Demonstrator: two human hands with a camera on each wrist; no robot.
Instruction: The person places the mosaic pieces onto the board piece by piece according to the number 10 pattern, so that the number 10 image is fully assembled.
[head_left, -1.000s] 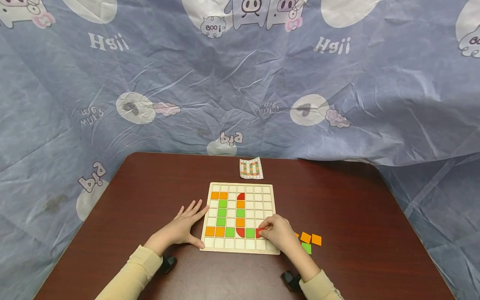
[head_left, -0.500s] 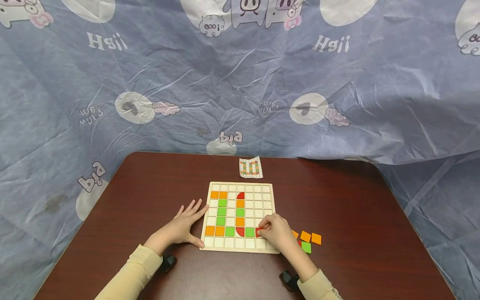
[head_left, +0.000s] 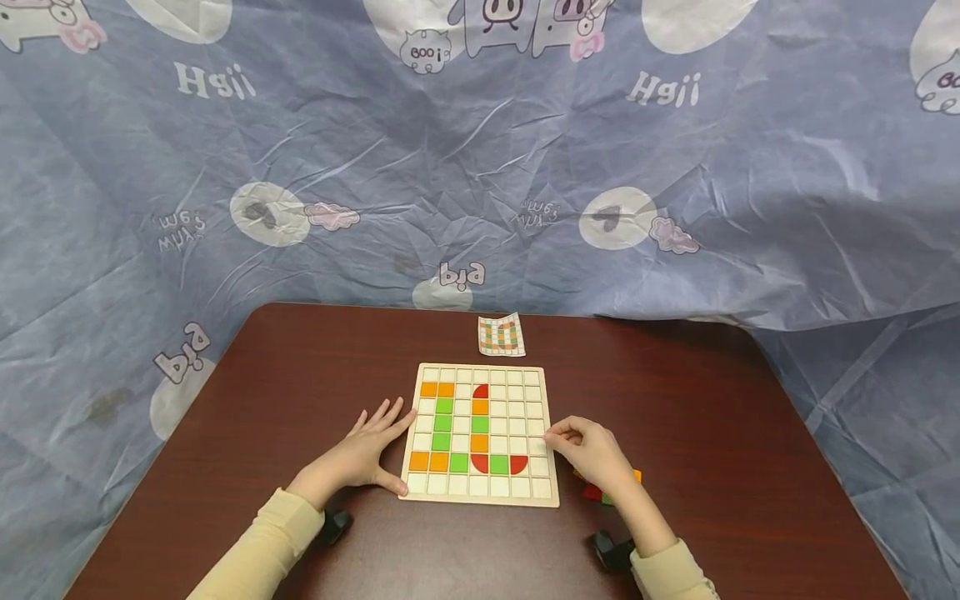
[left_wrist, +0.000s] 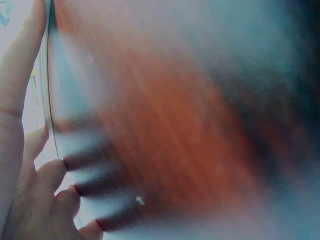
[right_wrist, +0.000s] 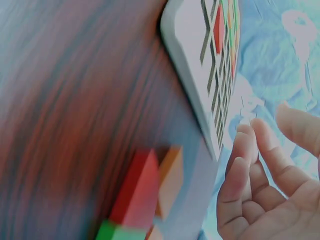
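Observation:
A square wooden grid board (head_left: 517, 427) lies flat on the table, with orange, green and red pieces in some of its cells. My left hand (head_left: 363, 458) is spread at its left edge, thumb at the near corner and fingertips along the side. My right hand (head_left: 588, 454) hovers by the right edge, fingers loosely bent. In the right wrist view the thumb stands apart from the fingers, with nothing between them. A red quarter-circle piece (head_left: 518, 464) sits in the second row from the bottom, right of a green square (head_left: 498, 464).
Loose pieces lie right of the board, partly hidden under my right forearm: a red one (right_wrist: 135, 192), an orange one (right_wrist: 171, 180) and a green one (right_wrist: 117, 232) among them. Behind the board is a small printed grid card (head_left: 501, 336). A patterned cloth (head_left: 480, 150) hangs beyond the table.
My right hand has let go of the red quarter-circle piece, which stays in its cell, and has moved right to the board's edge. The left hand has not moved.

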